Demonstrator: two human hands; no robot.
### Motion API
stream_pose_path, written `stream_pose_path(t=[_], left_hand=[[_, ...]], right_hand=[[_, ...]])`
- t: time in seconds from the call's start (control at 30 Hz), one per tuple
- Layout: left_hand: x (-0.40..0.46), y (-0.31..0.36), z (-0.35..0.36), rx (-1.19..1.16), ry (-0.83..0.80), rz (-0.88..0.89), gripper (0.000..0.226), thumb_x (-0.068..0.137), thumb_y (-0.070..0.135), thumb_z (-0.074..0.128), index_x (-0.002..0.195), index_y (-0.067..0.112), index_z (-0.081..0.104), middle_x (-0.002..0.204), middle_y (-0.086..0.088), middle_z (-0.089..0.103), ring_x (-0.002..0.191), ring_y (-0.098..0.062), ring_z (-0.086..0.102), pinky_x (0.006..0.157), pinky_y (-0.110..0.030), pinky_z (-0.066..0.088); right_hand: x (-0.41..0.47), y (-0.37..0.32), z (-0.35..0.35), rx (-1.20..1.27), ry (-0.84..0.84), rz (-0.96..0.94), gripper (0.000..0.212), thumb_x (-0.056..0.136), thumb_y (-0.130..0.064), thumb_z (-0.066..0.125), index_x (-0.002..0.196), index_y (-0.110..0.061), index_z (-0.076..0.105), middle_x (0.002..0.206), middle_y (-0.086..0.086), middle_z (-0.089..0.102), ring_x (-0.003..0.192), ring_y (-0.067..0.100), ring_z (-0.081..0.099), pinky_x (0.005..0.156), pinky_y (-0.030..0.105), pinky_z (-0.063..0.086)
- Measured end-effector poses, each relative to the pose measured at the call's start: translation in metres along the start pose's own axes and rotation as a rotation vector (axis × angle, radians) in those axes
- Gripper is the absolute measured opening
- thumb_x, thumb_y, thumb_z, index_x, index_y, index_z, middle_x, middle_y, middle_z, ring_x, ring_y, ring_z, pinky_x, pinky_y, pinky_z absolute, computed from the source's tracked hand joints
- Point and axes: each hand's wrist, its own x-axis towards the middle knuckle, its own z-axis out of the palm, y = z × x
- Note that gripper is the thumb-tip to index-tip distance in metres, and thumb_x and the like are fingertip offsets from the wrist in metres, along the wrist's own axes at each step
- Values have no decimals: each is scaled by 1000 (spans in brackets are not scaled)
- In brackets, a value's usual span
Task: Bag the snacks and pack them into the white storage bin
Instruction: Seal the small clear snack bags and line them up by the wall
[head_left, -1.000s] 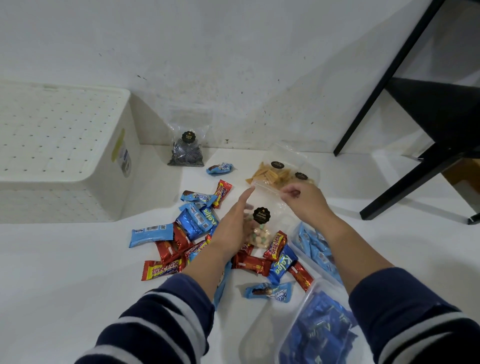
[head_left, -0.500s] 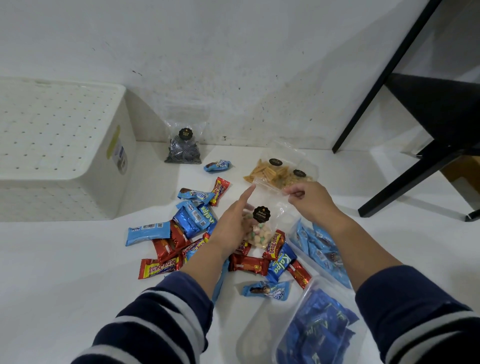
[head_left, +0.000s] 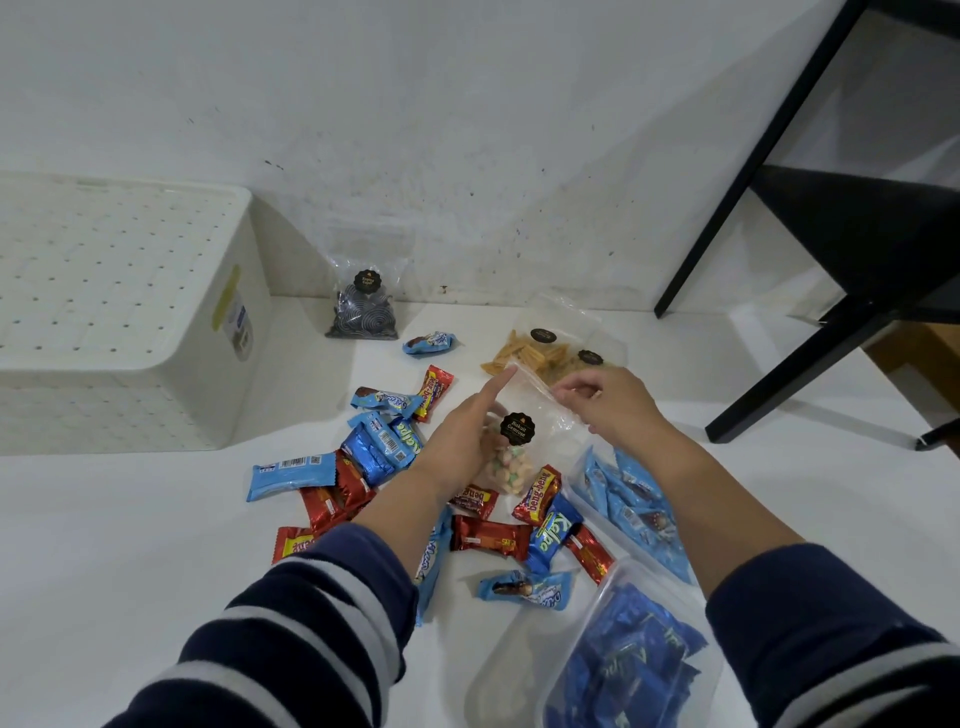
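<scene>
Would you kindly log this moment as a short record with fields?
held item: clear bag of pastel biscuits
left hand: holds the bag's side, forefinger straight
right hand: pinches the bag's top edge
bin: white storage bin, far left
loose: wrapped snacks scattered on the floor
nearby: bag of dark spiral snacks by the wall

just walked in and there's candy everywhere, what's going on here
A person is bagging snacks on a white surface. Both hands hold a clear bag of small pastel biscuits: the left hand steadies its side, and the right hand pinches its top edge. Loose red and blue wrapped snacks lie scattered beneath. A clear bag of blue packets lies nearer the person. The white storage bin sits to the left.
</scene>
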Motion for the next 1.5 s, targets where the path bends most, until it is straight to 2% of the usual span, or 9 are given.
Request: stream_pose_path(t=[0.17,0.27,0.37,0.53,0.7,1.07,1.23,1.43,1.5], left_hand=[[0,8,1,107,98,83,66,90,6,59,142,38,34,133,3,42,112,-6,48,89,-23,43],[1,18,10,71,328,69,20,91,34,59,110,31,62,135,8,38,121,-4,40,88,-22,37],[5,29,17,-124,342,-78,28,87,52,56,82,28,69,130,12,43,116,2,40,88,-19,30],[8,37,16,-197,367,-121,18,87,36,62,73,27,68,129,7,50,122,-6,44,92,-20,31],[1,39,13,-271,367,-133,20,92,27,57,80,24,72,130,5,52,123,-10,47,105,-30,36],[5,41,13,-342,353,-157,15,89,25,63,86,13,72,132,5,48,124,-7,43,97,-20,32],[6,35,14,-303,323,-92,9,91,23,60,94,15,62,133,1,46,126,-11,42,104,-25,33],[1,0,13,113,-43,-86,64,82,1,62,131,28,32,136,-3,36,86,-13,54,76,-31,47],[3,-7,14,186,-50,-93,70,82,-1,62,135,32,30,138,-2,36,90,-15,56,74,-30,44]], right_hand=[[-4,2,4,-27,87,61,6,86,-18,65,85,-15,70,73,-11,60,69,7,56,73,31,53],[-6,-2,6,63,44,114,9,88,-20,62,87,-15,69,78,-5,63,71,14,61,74,35,56],[-10,-8,9,104,-14,120,11,89,-24,61,91,-17,69,81,-3,67,81,25,69,78,38,56],[-12,-14,17,147,-18,116,10,92,-19,57,88,-17,66,87,4,69,81,21,70,73,38,56],[-12,-11,16,151,-20,131,11,95,-18,52,91,-17,62,87,0,68,70,5,67,64,30,54],[-10,-11,23,88,26,111,14,94,-20,53,84,-20,62,79,-9,64,67,1,64,73,35,52],[-8,-12,27,114,51,100,15,96,-21,47,84,-26,56,87,-10,59,91,19,63,81,42,53],[-21,8,42,470,-52,185,17,95,-42,46,108,-50,51,133,-11,46,116,15,47,92,43,47],[-21,18,51,510,-37,185,56,90,-28,60,126,-59,31,134,-11,38,124,15,42,97,48,46]])
